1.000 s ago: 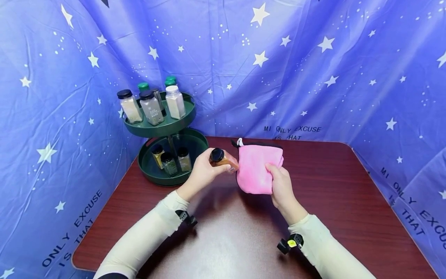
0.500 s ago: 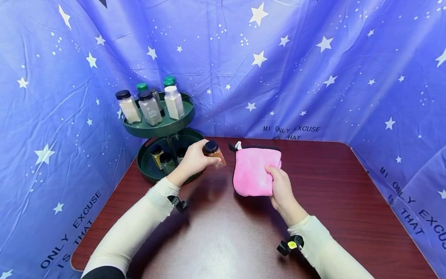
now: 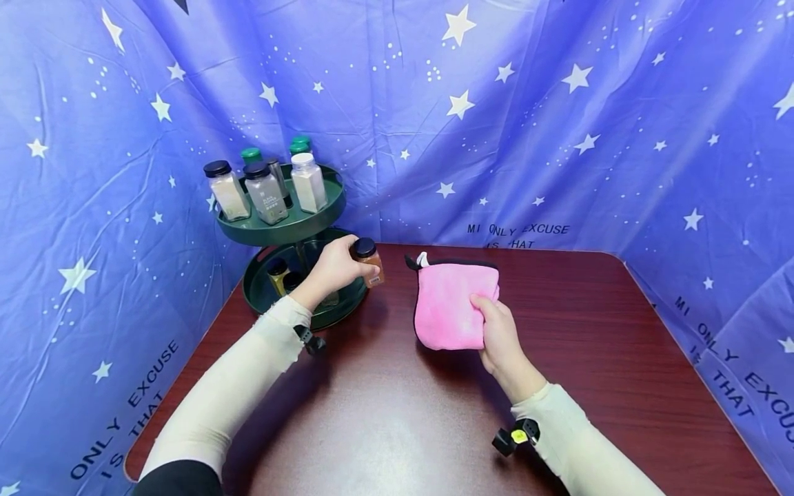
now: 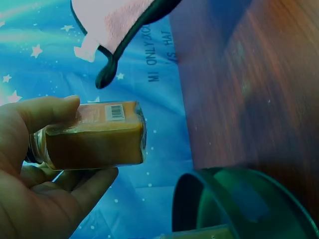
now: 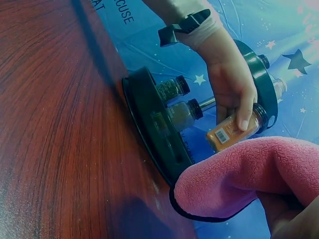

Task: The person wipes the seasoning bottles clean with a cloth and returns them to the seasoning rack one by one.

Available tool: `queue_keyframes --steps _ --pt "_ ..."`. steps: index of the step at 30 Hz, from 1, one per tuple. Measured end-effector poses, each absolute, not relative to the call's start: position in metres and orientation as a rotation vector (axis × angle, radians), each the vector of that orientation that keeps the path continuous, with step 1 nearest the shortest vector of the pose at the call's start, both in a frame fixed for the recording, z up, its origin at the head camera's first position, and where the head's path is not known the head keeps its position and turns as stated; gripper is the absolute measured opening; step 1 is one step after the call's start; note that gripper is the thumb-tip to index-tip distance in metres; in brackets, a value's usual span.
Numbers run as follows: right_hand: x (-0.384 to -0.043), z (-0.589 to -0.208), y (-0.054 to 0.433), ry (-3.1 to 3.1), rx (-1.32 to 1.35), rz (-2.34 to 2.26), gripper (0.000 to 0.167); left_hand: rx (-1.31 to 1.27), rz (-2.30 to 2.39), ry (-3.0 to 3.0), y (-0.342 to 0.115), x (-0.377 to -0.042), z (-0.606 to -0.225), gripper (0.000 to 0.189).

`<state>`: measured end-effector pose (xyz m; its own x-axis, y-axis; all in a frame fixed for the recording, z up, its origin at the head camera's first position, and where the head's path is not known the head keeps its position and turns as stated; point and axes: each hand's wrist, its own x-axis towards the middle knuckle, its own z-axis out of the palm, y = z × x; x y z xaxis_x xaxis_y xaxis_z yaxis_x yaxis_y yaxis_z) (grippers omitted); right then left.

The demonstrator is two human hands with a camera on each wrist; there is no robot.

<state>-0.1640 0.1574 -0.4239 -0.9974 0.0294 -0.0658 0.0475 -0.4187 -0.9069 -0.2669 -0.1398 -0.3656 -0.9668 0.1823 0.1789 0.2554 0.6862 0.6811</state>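
My left hand [image 3: 335,269] grips an orange-brown spice jar [image 3: 372,265] with a black lid, held just right of the lower tier of a green two-tier rack [image 3: 335,317]. In the left wrist view the thumb and fingers pinch the jar [image 4: 94,144] near its lid, its barcode showing. Well to the right, my right hand [image 3: 501,337] holds a folded pink cloth [image 3: 453,303] with black edging, thumb on its front. The right wrist view shows the cloth [image 5: 239,174] close up, the left hand [image 5: 232,79] and jar beyond it.
The rack's upper tier bears several jars, among them a black-lidded pepper jar [image 3: 267,196] and a white-lidded jar [image 3: 309,184]. Jars with black lids stand in the lower tier, such as a yellow one [image 3: 278,277]. A starry blue curtain [image 3: 397,138] surrounds the brown table [image 3: 589,331].
My left hand has carried the spice jar leftward and slightly up, away from the pink cloth to the rack's lower tier. The right hand and cloth have hardly moved.
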Motion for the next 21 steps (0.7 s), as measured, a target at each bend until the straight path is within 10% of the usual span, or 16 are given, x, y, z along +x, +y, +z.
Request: queue_keyframes --steps 21 --pt "-0.163 -0.426 0.156 1.722 0.128 -2.627 0.012 -0.327 -0.992 -2.906 -0.152 -0.305 -0.366 0.040"
